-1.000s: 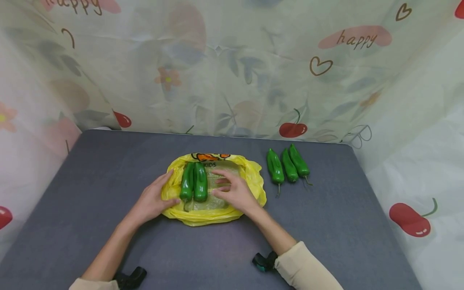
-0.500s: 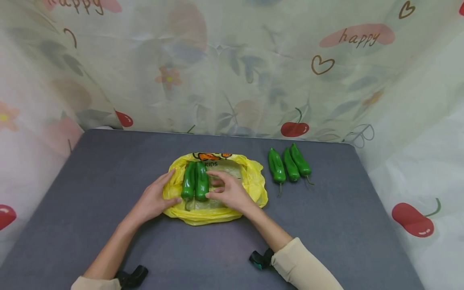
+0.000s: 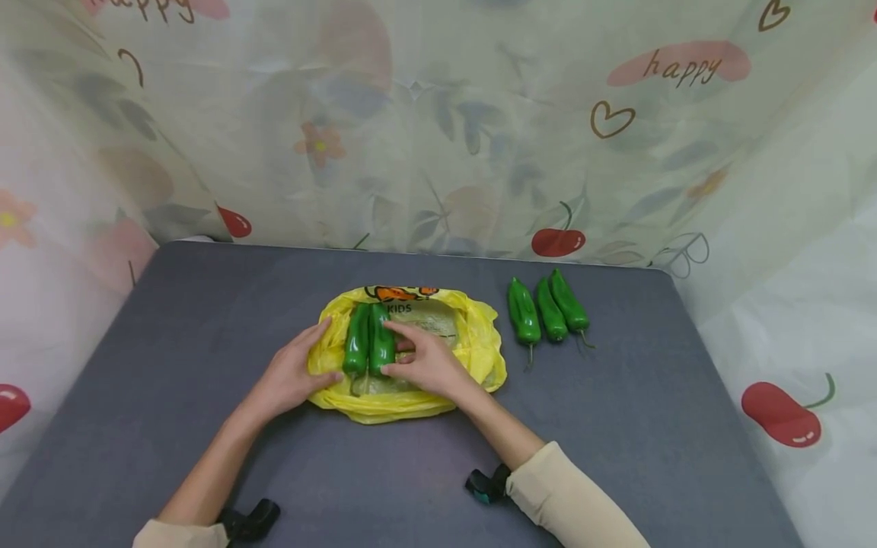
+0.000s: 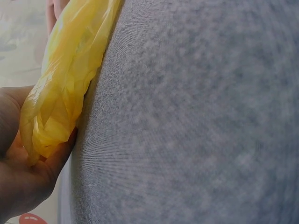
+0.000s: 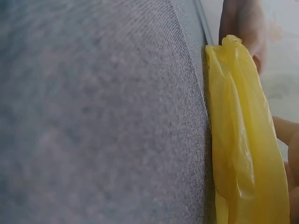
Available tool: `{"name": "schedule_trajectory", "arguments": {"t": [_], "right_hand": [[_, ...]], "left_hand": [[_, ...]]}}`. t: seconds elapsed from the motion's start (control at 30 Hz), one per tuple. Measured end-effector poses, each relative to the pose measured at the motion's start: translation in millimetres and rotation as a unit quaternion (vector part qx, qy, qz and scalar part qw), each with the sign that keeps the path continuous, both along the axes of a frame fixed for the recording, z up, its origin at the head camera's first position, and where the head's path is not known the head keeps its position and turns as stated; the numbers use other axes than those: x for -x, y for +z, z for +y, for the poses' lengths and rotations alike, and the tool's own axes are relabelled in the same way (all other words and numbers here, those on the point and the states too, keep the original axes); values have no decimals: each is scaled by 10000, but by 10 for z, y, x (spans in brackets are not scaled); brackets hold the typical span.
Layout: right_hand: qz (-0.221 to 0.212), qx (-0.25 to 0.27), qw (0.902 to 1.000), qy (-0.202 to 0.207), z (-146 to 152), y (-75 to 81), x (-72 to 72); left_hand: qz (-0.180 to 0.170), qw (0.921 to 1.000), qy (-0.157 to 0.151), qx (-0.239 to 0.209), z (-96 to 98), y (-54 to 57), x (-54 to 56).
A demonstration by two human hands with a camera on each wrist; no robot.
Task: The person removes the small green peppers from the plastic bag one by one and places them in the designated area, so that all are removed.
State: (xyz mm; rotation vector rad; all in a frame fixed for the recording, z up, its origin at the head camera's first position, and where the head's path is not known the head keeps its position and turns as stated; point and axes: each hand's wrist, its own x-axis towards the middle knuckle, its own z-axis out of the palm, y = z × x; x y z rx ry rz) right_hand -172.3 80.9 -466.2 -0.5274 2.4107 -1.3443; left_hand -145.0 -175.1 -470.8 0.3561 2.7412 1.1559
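Note:
A yellow plastic bag (image 3: 479,342) lies on the table with its mouth spread upward and its rim rolled outward. Two glossy green peppers (image 3: 356,341) rest side by side in its left half. My left hand (image 3: 291,373) grips the bag's left edge, thumb over the front rim; the left wrist view shows yellow plastic (image 4: 60,107) between thumb and fingers. My right hand (image 3: 432,364) reaches over the bag's right part. Its thumb and index fingertips, spread apart, touch the right-hand pepper (image 3: 380,339). In the right wrist view, the bag's side (image 5: 247,154) hides most of this hand.
Three more green peppers (image 3: 548,310) lie to the right of the bag, near the back edge of the grey table (image 3: 603,426). A printed curtain (image 3: 425,152) hangs behind and at both sides. Each wrist wears a black camera (image 3: 252,521).
My right hand has moved left inside the bag, from beside the right-hand pepper onto it. My left hand keeps its hold on the rim, and the peppers stay in place.

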Motion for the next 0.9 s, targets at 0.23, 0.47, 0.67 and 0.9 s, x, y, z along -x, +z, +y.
{"name": "schedule_trajectory", "arguments": {"t": [0.23,0.47,0.67,0.9], "right_hand": [[270,-390,9987,178,-46,8,24],[440,-632,9966,306,-89,-36,49],[671,-1094,9912,326,-129,-19,39],[701,-1422,9870,274,-176,-20,8]], "left_hand": [[-31,10000,-9,-7,2,20,7],[-17,10000,-9,-37,-3,6,-3],[-74,10000,-5,-40,-6,-5,1],[-56,10000,-3,-46,-8,-9,-7]]}}
